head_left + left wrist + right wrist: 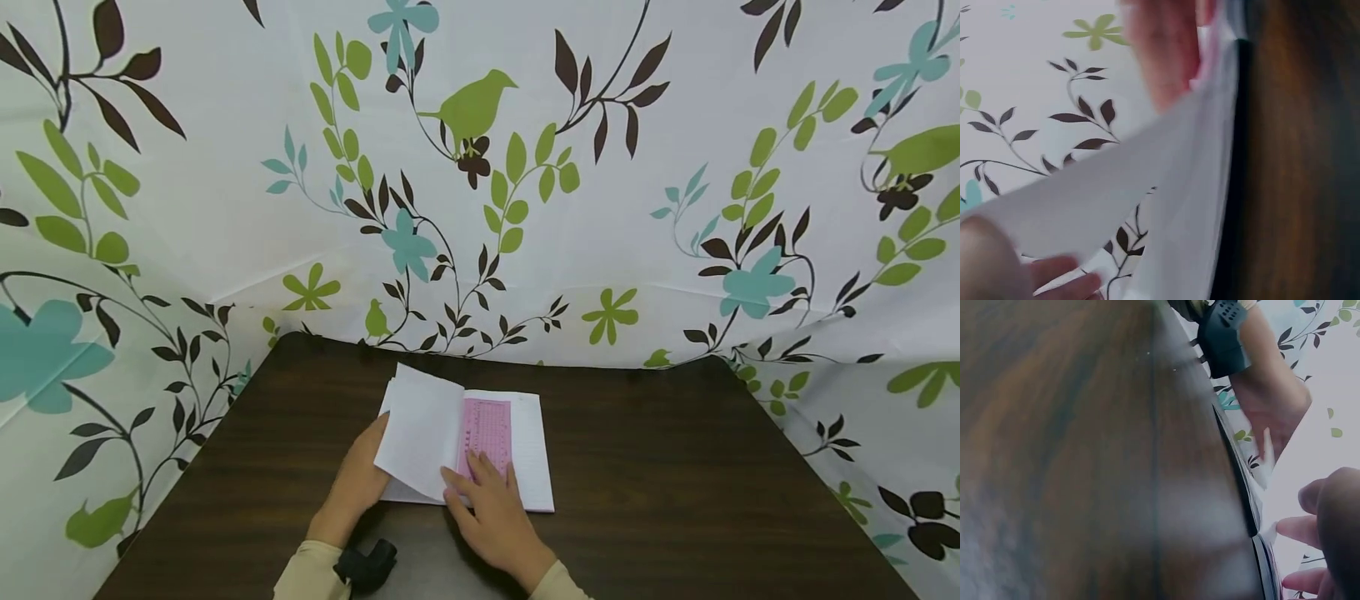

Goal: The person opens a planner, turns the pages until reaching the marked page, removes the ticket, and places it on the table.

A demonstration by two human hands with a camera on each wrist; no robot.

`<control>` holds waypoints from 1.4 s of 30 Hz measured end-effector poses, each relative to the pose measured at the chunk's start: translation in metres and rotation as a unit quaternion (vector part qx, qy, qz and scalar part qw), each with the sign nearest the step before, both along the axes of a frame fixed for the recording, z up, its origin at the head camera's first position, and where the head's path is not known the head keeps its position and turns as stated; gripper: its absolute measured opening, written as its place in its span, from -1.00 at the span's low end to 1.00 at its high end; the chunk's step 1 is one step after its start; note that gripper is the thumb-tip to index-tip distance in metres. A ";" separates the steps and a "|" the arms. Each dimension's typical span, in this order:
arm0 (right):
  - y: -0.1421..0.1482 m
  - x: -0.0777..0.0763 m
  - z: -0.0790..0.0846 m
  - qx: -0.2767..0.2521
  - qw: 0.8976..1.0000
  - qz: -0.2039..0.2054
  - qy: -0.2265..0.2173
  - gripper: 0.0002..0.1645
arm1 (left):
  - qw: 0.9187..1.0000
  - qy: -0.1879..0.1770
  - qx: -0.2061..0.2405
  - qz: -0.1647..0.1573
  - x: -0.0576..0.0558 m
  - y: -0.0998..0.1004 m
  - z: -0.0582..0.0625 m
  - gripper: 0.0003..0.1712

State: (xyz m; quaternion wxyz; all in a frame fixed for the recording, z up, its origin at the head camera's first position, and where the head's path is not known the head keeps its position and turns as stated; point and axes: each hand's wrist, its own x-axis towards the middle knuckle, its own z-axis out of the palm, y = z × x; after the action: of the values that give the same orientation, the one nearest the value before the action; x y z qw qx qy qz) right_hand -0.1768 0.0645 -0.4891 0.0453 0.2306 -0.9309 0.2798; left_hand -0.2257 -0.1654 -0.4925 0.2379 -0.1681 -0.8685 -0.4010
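Notebook point(532, 446), pink slip point(486, 427) inside, not yet closed: left hand point(362, 472) pinches its raised left page point(422, 427); right hand point(491, 510), fingers extended, touches slip.

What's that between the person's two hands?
A raised white page of the open notebook. The head view shows it stretching from the left hand, at its left edge, across to the right hand, near its lower right corner.

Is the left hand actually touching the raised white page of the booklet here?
Touching. The left wrist view shows it: the raised white page passes between the thumb and fingers of the left hand.
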 end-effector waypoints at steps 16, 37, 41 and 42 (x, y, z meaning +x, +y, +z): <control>0.001 -0.004 -0.001 0.045 0.999 0.005 0.002 -0.49 | 0.984 0.164 0.042 0.049 0.000 0.018 0.035 -0.58; 0.004 -0.002 -0.006 0.045 0.999 0.010 0.020 -0.46 | 0.982 -0.015 -0.166 -0.088 0.004 0.043 -0.007 -0.52; 0.007 -0.003 -0.006 0.049 0.998 0.018 0.018 -0.42 | 0.976 -0.057 -0.185 -0.100 0.006 0.043 -0.014 -0.52; 0.008 -0.004 -0.005 0.052 0.998 0.020 0.019 -0.41 | 0.976 -0.053 -0.189 -0.098 0.006 0.042 -0.018 -0.52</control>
State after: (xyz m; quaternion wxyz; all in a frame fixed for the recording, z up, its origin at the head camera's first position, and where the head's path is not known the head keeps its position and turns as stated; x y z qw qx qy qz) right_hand -0.1808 0.0720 -0.4943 0.0450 0.2568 -0.9383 0.2270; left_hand -0.2198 -0.1236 -0.5100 0.1154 -0.2727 -0.9193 -0.2591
